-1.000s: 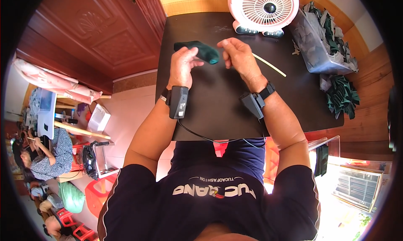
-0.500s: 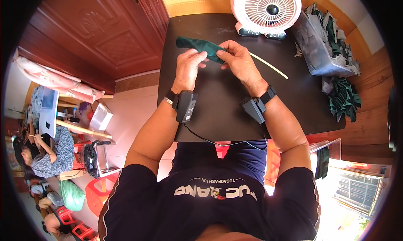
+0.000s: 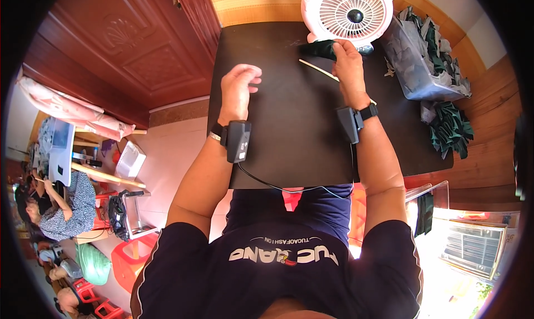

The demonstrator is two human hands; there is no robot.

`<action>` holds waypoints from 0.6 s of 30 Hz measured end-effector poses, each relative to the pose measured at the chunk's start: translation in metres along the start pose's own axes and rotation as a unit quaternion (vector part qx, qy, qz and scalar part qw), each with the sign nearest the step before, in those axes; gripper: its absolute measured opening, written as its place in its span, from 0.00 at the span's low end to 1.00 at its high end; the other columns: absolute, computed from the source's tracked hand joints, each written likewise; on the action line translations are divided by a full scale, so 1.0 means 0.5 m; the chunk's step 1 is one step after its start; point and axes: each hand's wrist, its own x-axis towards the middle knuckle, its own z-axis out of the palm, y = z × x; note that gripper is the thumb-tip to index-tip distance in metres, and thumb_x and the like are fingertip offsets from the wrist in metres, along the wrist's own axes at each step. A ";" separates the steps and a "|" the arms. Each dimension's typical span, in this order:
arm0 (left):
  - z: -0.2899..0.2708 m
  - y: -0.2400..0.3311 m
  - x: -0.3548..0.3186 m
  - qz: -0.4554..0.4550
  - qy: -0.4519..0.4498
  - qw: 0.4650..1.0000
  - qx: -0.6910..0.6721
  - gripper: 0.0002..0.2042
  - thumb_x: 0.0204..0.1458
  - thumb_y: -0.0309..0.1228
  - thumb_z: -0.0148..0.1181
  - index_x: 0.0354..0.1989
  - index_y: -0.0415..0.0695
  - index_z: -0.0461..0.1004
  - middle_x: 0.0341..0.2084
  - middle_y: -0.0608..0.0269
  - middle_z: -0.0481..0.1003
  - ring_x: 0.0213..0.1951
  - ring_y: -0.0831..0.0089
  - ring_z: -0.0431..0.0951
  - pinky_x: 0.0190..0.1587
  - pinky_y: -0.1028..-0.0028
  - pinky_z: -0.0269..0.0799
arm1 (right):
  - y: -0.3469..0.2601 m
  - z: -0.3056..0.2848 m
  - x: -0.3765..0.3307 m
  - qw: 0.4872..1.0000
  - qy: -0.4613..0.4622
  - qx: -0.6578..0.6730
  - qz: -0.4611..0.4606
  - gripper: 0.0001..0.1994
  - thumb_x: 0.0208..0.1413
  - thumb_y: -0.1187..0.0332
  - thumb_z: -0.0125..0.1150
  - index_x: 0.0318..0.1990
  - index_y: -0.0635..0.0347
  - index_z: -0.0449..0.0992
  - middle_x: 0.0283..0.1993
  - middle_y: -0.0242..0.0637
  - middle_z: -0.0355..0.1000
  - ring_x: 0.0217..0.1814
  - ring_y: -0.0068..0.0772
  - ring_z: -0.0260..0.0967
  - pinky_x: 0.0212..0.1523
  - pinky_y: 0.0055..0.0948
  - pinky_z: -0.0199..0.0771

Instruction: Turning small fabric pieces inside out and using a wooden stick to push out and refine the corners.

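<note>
A dark green piece of fabric [image 3: 320, 49] hangs from my right hand [image 3: 349, 69], pinched between thumb and fingers near the far side of the table. It stretches out to the left, in front of the fan. Beneath that hand a thin pale stick [image 3: 312, 66] lies slantwise on the black tabletop [image 3: 289, 135], its middle hidden by the hand. My left hand [image 3: 241, 87] is over the table's left side, its fingers loosely bent and apart, with nothing in them.
A white and pink fan [image 3: 347, 13] stands at the back. To the right, a clear plastic bin [image 3: 411, 77] overflows with grey and green fabric pieces; a bundle of green pieces [image 3: 450, 130] lies beside it. A cable [image 3: 278, 187] links my wrist devices. People sit far left.
My left hand has let go of the green fabric and moved left. The right hand has carried the fabric to the right, toward the fan, and now covers part of the stick.
</note>
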 end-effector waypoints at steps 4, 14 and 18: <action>0.003 0.002 0.003 0.019 0.004 1.000 -0.012 0.07 0.50 0.27 0.53 0.35 0.43 0.76 0.33 0.67 0.75 0.35 0.80 0.72 0.36 0.78 0.66 | -0.024 0.021 -0.031 0.991 -0.115 0.046 0.046 0.08 0.59 0.66 0.50 0.40 0.58 0.74 0.26 0.23 0.66 0.16 0.12 0.56 0.16 0.16 0.59; 0.023 0.051 -0.041 0.147 -0.170 0.973 0.054 0.21 0.43 0.20 0.49 0.50 0.39 0.68 0.50 0.60 0.68 0.42 0.77 0.70 0.48 0.78 0.64 | -0.071 0.040 -0.088 0.910 -0.413 -0.004 -0.018 0.08 0.56 0.72 0.56 0.43 0.59 0.74 0.35 0.25 0.71 0.34 0.13 0.63 0.35 0.17 0.66; 0.035 0.032 -0.039 0.075 -0.253 0.964 -0.041 0.20 0.45 0.20 0.48 0.50 0.34 0.64 0.44 0.58 0.70 0.43 0.76 0.71 0.49 0.77 0.64 | -0.067 0.052 -0.095 0.912 -0.407 0.031 -0.051 0.11 0.52 0.78 0.58 0.45 0.62 0.73 0.40 0.29 0.73 0.40 0.18 0.67 0.45 0.21 0.69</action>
